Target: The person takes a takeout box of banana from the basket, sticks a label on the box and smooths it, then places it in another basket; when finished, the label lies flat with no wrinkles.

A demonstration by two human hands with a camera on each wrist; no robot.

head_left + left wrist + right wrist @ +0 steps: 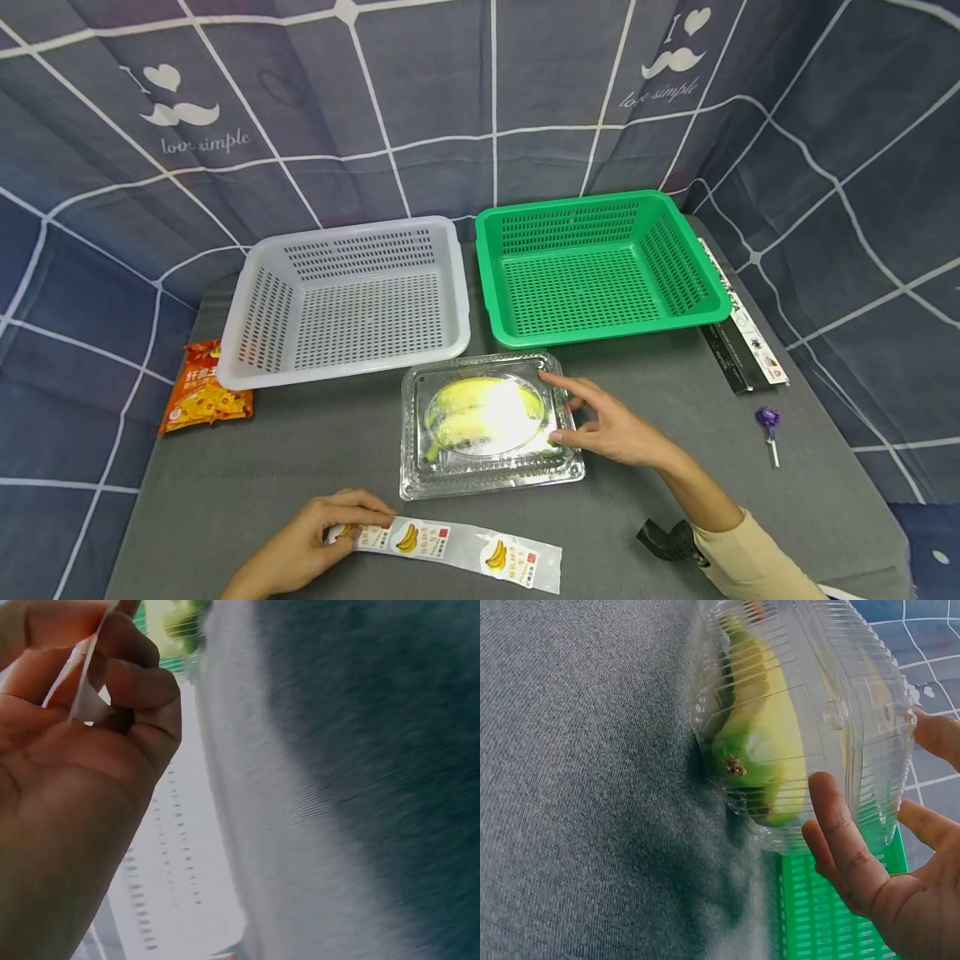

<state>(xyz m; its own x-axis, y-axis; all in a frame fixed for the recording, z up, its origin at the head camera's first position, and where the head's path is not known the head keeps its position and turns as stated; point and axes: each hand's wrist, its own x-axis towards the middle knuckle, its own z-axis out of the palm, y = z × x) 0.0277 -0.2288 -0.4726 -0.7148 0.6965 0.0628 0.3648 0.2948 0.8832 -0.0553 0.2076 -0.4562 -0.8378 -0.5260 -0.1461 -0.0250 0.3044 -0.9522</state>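
A clear plastic clamshell box lies closed on the grey cloth, with bananas inside that show yellow and green. My right hand is at the box's right side, fingers spread and fairly straight, fingertips at the lid and side wall. In the right wrist view, the bananas' stem ends face the near wall. In front of the box, my left hand pinches the left end of a strip of banana stickers on pale backing. The strip stretches rightward over the cloth; its held end is partly hidden by the fingers.
Behind the box stand a white basket and a green basket. An orange snack bag lies far left. On the right are a black-and-white carton, a purple lollipop and a black object beside the right sleeve.
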